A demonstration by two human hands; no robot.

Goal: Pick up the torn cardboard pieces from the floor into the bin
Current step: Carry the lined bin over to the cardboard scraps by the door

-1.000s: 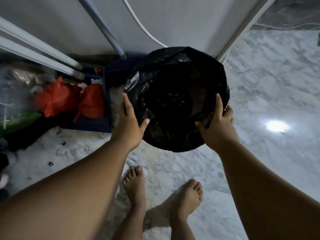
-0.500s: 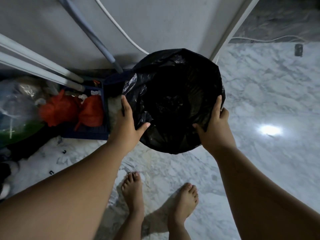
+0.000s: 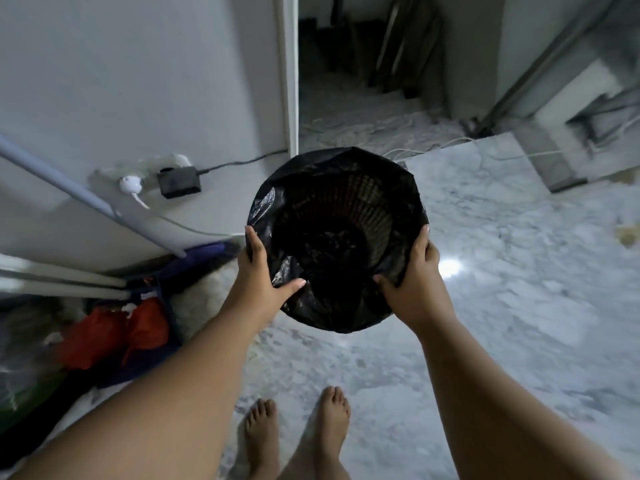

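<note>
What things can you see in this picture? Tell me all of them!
bin: one, dark lattice, mid-picture, held at both sides
bag: one, black, lining the bin, folded over its rim
red bags: two, red, low at left
pole: one, grey-blue, slanting across the wall, left
plug: one, white, on the wall
adapter: one, black, right of the plug
scrap: one, brownish, floor at far right, too blurred to name
floor: one, white-grey marble
feet: two, bare, bottom
left grip: one, on the bin's left rim, thumb inside
right grip: one, on the bin's right rim, thumb inside
</note>
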